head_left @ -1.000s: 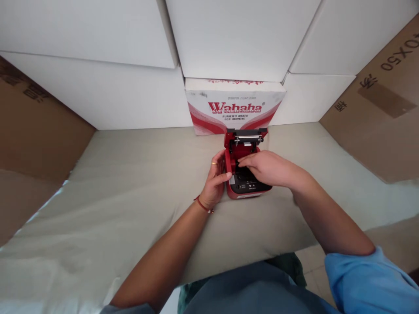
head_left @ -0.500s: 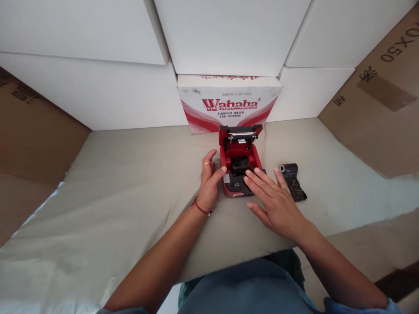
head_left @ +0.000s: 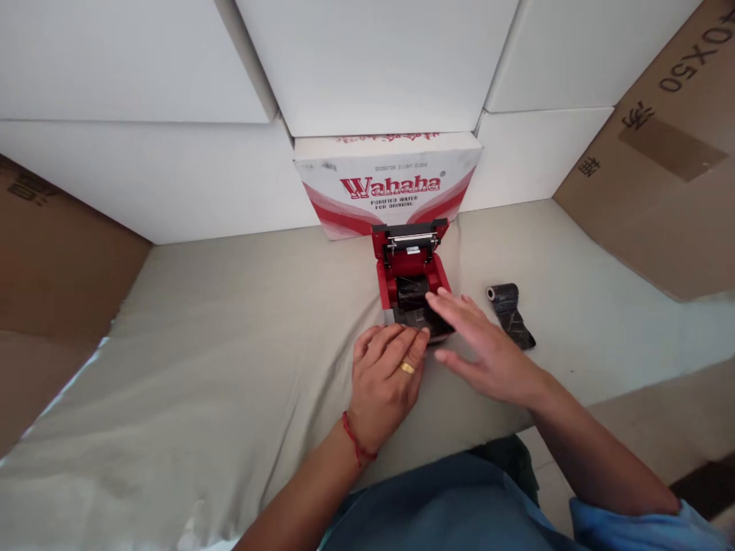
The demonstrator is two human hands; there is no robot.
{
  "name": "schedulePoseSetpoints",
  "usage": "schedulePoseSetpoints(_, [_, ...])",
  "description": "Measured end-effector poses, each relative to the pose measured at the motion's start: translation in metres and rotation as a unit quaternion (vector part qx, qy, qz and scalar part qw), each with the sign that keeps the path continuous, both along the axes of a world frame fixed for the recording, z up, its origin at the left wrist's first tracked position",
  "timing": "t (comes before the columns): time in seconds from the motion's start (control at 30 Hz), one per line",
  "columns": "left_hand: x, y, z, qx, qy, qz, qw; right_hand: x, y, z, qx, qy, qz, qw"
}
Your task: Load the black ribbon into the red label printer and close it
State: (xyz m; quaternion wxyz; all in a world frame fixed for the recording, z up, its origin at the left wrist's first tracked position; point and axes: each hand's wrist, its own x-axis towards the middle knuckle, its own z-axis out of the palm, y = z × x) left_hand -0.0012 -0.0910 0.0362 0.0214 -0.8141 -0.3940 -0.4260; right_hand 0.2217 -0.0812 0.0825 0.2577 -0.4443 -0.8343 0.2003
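Observation:
A small red-and-black printer (head_left: 383, 287) stands with its lid (head_left: 412, 236) raised. Inside its bay lies a black roll (head_left: 412, 288), and a black strip (head_left: 418, 318) from it stretches over the front part. My left hand (head_left: 387, 375), with a gold ring and a red cord bracelet, is at the printer's front edge. Its fingers are closed together at the end of the strip; the thumb is hidden. My right hand (head_left: 482, 348) hovers by the printer's right front corner, fingers stretched out and thumb apart, holding nothing.
A second black roll (head_left: 505, 295) with a loose tail lies on the cloth-covered table (head_left: 246, 321) to the right. Behind the printer stands a Wahaha water carton (head_left: 390, 184) against white boxes (head_left: 373, 69). Brown cartons (head_left: 648, 161) flank both sides.
My left hand has moved from the printer's left side to its front edge and closed on the strip, which now lies drawn across the front. My right hand has turned more edge-on.

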Motion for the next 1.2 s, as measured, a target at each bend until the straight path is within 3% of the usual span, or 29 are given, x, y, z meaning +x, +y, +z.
schedulePoseSetpoints(0.1, [0.001,0.003,-0.002,0.037,0.015,0.016,0.999,0.014,0.03,0.013,-0.019,0.147,-0.093,0.985])
schedulePoseSetpoints(0.2, [0.003,0.004,-0.003,0.049,0.012,0.032,0.998,0.019,0.079,0.014,-0.004,0.239,-0.166,0.957])
schedulePoseSetpoints(0.3, [0.004,0.004,-0.005,0.063,0.009,0.046,0.997,0.012,0.126,0.005,0.0,0.281,-0.173,0.944])
schedulePoseSetpoints(0.4, [0.005,0.004,-0.008,0.078,0.008,0.055,0.995,-0.001,0.147,0.003,-0.016,0.29,-0.136,0.947])
schedulePoseSetpoints(0.63, [0.006,0.005,-0.011,0.082,-0.001,0.056,0.995,-0.004,0.111,0.011,0.035,0.246,-0.111,0.962])
schedulePoseSetpoints(0.87, [0.006,0.005,-0.013,0.084,0.002,0.054,0.995,0.009,0.072,-0.019,0.141,0.132,-0.032,0.981])
schedulePoseSetpoints(1.0, [0.007,0.005,-0.016,0.08,-0.01,0.048,0.996,0.009,0.064,-0.026,0.18,0.103,-0.025,0.978])
schedulePoseSetpoints(1.2, [0.008,0.005,-0.02,0.074,-0.019,0.042,0.996,0.005,0.063,-0.028,0.16,0.142,-0.046,0.976])
